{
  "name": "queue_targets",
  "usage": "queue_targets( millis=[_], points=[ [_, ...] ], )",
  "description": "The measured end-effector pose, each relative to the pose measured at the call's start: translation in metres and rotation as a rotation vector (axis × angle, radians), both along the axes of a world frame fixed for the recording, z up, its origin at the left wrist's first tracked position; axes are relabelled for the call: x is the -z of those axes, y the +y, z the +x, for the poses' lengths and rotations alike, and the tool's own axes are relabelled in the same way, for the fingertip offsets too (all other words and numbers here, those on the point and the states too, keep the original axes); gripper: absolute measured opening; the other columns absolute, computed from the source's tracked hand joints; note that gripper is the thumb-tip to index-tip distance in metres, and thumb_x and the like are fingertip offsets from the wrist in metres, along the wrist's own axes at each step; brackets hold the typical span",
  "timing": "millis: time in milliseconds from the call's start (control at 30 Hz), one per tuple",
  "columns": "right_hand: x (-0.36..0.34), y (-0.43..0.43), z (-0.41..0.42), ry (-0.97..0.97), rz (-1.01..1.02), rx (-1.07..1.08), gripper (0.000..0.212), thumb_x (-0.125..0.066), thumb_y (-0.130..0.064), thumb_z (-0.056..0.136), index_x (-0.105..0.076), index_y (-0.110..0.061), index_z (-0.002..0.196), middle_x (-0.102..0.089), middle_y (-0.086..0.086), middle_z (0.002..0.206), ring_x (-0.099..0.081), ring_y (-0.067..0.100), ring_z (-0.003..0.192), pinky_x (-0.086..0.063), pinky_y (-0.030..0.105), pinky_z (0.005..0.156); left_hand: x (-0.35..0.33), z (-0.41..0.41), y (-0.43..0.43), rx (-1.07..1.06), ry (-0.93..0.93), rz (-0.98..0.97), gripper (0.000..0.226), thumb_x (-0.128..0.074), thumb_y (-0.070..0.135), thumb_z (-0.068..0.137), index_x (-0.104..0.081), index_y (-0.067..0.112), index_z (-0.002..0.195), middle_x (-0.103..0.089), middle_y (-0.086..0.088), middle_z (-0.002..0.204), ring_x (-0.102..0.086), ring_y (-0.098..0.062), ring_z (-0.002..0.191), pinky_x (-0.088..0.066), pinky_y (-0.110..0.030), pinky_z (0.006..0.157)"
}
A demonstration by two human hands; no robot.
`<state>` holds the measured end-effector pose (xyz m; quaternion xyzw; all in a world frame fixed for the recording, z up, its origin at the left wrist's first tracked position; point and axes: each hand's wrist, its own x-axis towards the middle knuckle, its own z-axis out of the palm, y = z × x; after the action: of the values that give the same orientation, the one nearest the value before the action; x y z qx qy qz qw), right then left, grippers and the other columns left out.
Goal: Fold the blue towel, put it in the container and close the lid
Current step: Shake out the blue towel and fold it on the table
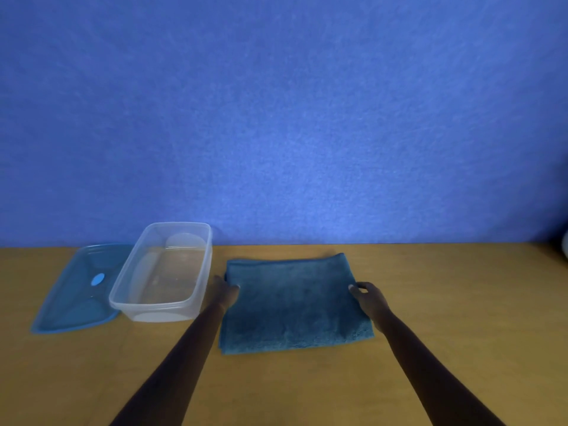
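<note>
Both forearms reach in from the table's near edge, one to each side of the blue towel (295, 302)

- Left hand (226, 292): on the towel's left edge, thumb on top of the cloth; fingers seem tucked at or under the edge, hidden, so cannot tell whether it truly pinches
- Right hand (367, 296): on the towel's right edge, thumb and fingertips drawn close together on the cloth; looks like a narrow pinch on the edge, though the underside is not visible
- Towel: lies flat on the wooden table (461, 302), middle of the surface, roughly square; layered edges at the near left corner suggest it is already folded at least once
- Container (163, 272): clear, open, apparently empty, just beside the towel on its left, close to the table's far edge
- Lid (76, 290): blue, flat on the table, left of the container and partly tucked behind it

Step in hand, as I judge it: folding, not yet packing. Towel looks wider than the container's opening, so another fold seems needed

Next move calls for: both edges lifted together and carried over evenly so the corners meet, then pressed flat before lifting toward the container
</note>
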<state>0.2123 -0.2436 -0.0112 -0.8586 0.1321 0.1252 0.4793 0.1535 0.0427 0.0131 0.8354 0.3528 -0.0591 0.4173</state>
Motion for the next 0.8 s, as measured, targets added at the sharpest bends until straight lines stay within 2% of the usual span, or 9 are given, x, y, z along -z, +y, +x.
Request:
queue_targets(
  millis=[67, 133, 267, 367, 467, 600, 667, 733, 800],
  points=[
    [-0.002, -0.008, -0.005, 0.034, 0.034, -0.029, 0.04, -0.055, -0.026, 0.093, -0.057, 0.001, 0.122, -0.06, 0.02, 0.124, -0.06, 0.033, 0.109, -0.053, 0.043, 0.09, 0.008, -0.01, 0.001, 0.009, 0.025, -0.014, 0.052, -0.057, 0.019, 0.089, -0.044, -0.011, 0.129, -0.054, -0.027, 0.129, -0.054, -0.04, 0.118, -0.045, -0.042, 0.095],
    [-0.007, -0.017, -0.014, 0.108, 0.102, -0.101, 0.039, -0.057, -0.028, 0.092, -0.061, 0.004, 0.114, -0.066, 0.019, 0.114, -0.065, 0.027, 0.091, -0.056, 0.031, 0.066, 0.014, -0.022, 0.004, 0.033, 0.057, -0.055, 0.053, -0.059, 0.024, 0.088, -0.048, -0.011, 0.126, -0.057, -0.027, 0.127, -0.056, -0.038, 0.116, -0.047, -0.042, 0.095],
    [-0.014, -0.041, -0.034, 0.269, 0.068, -0.28, 0.034, -0.061, -0.034, 0.088, -0.063, -0.003, 0.103, -0.063, 0.001, 0.078, -0.053, 0.009, 0.058, -0.038, 0.011, 0.04, 0.019, -0.05, 0.013, 0.078, 0.145, -0.351, 0.052, -0.068, 0.029, 0.083, -0.053, -0.001, 0.122, -0.06, -0.015, 0.12, -0.057, -0.031, 0.111, -0.051, -0.04, 0.088],
    [-0.014, -0.055, -0.04, 0.328, -0.019, -0.427, 0.019, -0.064, -0.024, 0.086, -0.062, -0.012, 0.1, -0.059, -0.003, 0.079, -0.051, 0.009, 0.065, -0.041, 0.015, 0.051, 0.017, -0.068, 0.024, 0.305, 0.265, -0.371, 0.049, -0.074, 0.029, 0.076, -0.057, 0.012, 0.119, -0.061, -0.003, 0.115, -0.055, -0.017, 0.104, -0.046, -0.024, 0.074],
    [-0.015, -0.057, -0.046, 0.318, -0.154, -0.53, 0.032, -0.063, -0.018, 0.087, -0.059, -0.004, 0.115, -0.064, 0.003, 0.097, -0.056, 0.014, 0.083, -0.044, 0.019, 0.064, 0.013, -0.078, 0.026, 0.465, 0.265, -0.288, 0.045, -0.073, 0.02, 0.078, -0.061, 0.012, 0.12, -0.066, 0.0, 0.114, -0.057, -0.013, 0.101, -0.044, -0.018, 0.07],
    [-0.033, -0.055, -0.048, 0.18, -0.075, -0.488, 0.03, -0.058, -0.021, 0.09, -0.058, -0.006, 0.117, -0.063, 0.001, 0.099, -0.057, 0.011, 0.086, -0.045, 0.02, 0.066, 0.0, -0.073, 0.023, 0.414, 0.001, -0.245, 0.03, -0.062, 0.007, 0.087, -0.062, -0.008, 0.112, -0.065, -0.013, 0.102, -0.062, -0.016, 0.089, -0.048, -0.01, 0.061],
    [-0.048, -0.055, -0.045, 0.072, 0.045, -0.421, 0.023, -0.056, -0.022, 0.092, -0.058, -0.015, 0.113, -0.063, 0.003, 0.106, -0.056, 0.015, 0.094, -0.043, 0.026, 0.071, -0.014, -0.067, 0.022, 0.315, -0.153, -0.303, 0.022, -0.056, 0.003, 0.09, -0.061, -0.011, 0.107, -0.063, -0.01, 0.088, -0.064, -0.006, 0.067, -0.047, -0.008, 0.051],
    [-0.065, -0.052, -0.042, -0.02, 0.154, -0.344, 0.016, -0.053, -0.024, 0.093, -0.057, -0.021, 0.108, -0.062, 0.001, 0.107, -0.055, 0.015, 0.098, -0.041, 0.029, 0.074, -0.032, -0.062, 0.021, 0.229, -0.291, -0.313, 0.011, -0.053, 0.001, 0.091, -0.06, -0.005, 0.097, -0.057, -0.009, 0.078, -0.057, -0.004, 0.052, -0.043, -0.013, 0.048],
    [-0.082, -0.047, -0.04, -0.074, 0.264, -0.272, 0.012, -0.053, -0.027, 0.093, -0.059, -0.022, 0.103, -0.062, -0.004, 0.103, -0.055, 0.011, 0.096, -0.039, 0.031, 0.078, -0.049, -0.056, 0.02, 0.143, -0.407, -0.333, 0.006, -0.054, 0.002, 0.091, -0.058, -0.002, 0.087, -0.052, -0.013, 0.08, -0.047, -0.014, 0.06, -0.038, -0.023, 0.053]
  ],
)
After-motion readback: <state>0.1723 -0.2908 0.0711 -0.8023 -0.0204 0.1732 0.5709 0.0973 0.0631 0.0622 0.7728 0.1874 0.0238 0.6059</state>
